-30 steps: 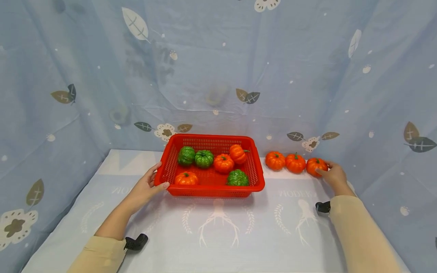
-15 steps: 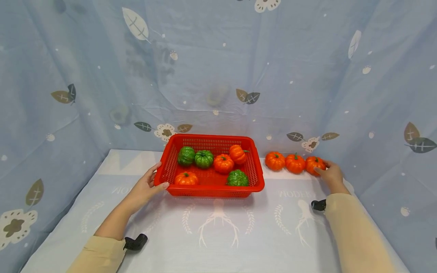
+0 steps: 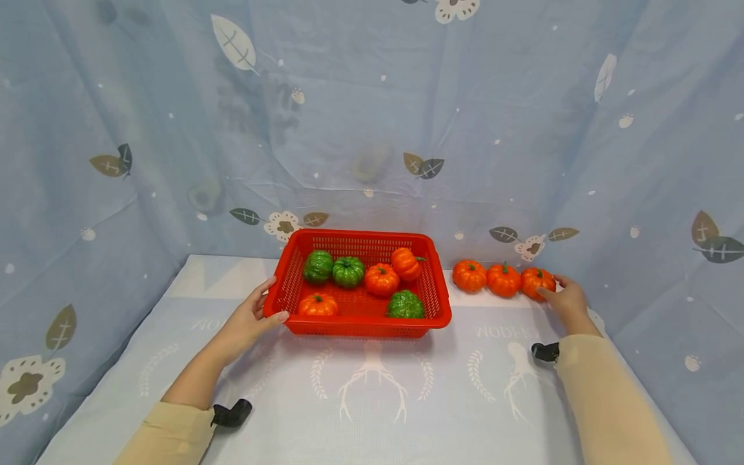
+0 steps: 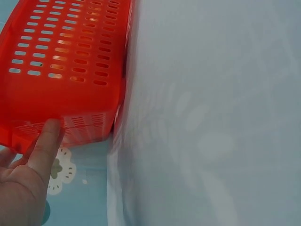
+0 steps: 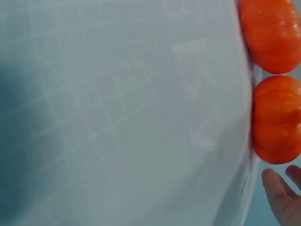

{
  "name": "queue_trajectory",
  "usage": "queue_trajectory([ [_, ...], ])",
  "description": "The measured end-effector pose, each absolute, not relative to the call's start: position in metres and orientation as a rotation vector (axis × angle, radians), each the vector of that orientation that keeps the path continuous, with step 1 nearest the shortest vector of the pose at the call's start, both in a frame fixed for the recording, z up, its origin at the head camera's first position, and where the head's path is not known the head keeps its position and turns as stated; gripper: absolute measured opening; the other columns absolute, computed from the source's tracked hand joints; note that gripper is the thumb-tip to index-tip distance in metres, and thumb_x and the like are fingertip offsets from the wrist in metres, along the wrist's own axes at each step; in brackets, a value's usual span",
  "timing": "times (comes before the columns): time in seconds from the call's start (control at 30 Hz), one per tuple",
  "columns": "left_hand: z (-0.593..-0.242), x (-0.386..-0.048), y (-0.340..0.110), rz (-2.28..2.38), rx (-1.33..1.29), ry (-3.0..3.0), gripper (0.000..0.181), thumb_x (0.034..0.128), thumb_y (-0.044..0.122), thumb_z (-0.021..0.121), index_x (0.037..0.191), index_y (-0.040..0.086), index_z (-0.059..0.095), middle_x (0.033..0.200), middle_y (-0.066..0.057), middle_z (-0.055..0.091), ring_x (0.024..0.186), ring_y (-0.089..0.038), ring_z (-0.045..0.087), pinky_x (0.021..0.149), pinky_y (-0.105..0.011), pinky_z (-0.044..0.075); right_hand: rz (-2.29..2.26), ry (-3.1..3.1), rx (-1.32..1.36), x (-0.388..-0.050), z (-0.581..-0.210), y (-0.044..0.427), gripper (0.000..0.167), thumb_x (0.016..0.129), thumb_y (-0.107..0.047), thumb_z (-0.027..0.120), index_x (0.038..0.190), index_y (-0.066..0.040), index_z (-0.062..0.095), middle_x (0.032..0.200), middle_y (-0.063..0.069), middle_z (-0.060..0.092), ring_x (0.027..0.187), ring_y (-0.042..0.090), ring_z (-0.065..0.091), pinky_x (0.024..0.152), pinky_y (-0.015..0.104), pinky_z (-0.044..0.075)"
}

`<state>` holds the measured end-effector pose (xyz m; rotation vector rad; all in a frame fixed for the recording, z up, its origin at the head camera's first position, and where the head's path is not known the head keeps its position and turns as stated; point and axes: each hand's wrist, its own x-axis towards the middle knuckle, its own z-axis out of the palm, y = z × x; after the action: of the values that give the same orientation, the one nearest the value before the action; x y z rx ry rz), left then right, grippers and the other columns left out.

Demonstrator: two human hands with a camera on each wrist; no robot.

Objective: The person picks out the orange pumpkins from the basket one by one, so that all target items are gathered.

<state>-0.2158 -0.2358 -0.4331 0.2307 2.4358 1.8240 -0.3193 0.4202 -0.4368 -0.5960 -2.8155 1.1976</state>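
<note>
At the left end of the red basket (image 3: 360,321), my left hand (image 3: 241,326) touches the rim and side with extended fingers and thumb; the left wrist view shows one straight finger (image 4: 45,148) against the red plastic. Three orange pumpkins stand in a row right of the basket. My right hand (image 3: 569,303) is beside the rightmost pumpkin (image 3: 537,284), its thumb at the front and fingers at the right. The right wrist view shows a small gap between the fingertips and the nearer pumpkin (image 5: 277,120).
The basket holds three orange pumpkins, one being (image 3: 381,280), and three green ones, one being (image 3: 348,272). A pale patterned cloth (image 3: 372,400) covers the table. Blue patterned curtain (image 3: 360,116) hangs behind and at both sides.
My right hand and forearm have moved slightly left, and the rightmost pumpkin has shifted slightly toward its neighbour. My left hand and the basket have stayed put.
</note>
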Motion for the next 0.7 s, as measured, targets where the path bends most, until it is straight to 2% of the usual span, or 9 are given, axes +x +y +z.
queue_trajectory([
  [0.17, -0.433, -0.216, -0.236, 1.830, 0.221, 2.423, 0.092, 0.0943, 0.019, 0.071, 0.162, 0.017, 0.009, 0.160, -0.022, 0.026, 0.142, -0.041, 0.037, 0.104, -0.042, 0.045, 1.178, -2.798, -0.537, -0.311, -0.431, 0.415, 0.068, 0.101, -0.027, 0.056, 0.152, 0.007, 0.027, 0.155, 0.036, 0.022, 0.138, 0.055, 0.028, 0.111, 0.062, 0.033],
  [0.4, -0.433, -0.216, -0.237, 1.815, 0.220, 2.437, 0.091, 0.0950, 0.021, 0.070, 0.162, 0.016, 0.009, 0.160, -0.022, 0.027, 0.142, -0.041, 0.037, 0.105, -0.043, 0.043, 1.054, -2.748, -0.419, -0.293, -0.421, 0.399, 0.062, 0.104, -0.034, 0.049, 0.147, 0.010, 0.037, 0.148, 0.038, 0.033, 0.133, 0.055, 0.036, 0.105, 0.065, 0.039],
  [0.7, -0.436, -0.219, -0.238, 1.822, 0.245, 2.426, 0.090, 0.0954, 0.020, 0.069, 0.162, 0.015, 0.009, 0.159, -0.021, 0.027, 0.142, -0.040, 0.038, 0.103, -0.037, 0.046, 0.990, -2.603, -0.277, -0.266, -0.406, 0.365, 0.043, 0.104, -0.026, 0.050, 0.131, 0.007, 0.058, 0.138, 0.035, 0.046, 0.127, 0.052, 0.042, 0.101, 0.066, 0.039],
])
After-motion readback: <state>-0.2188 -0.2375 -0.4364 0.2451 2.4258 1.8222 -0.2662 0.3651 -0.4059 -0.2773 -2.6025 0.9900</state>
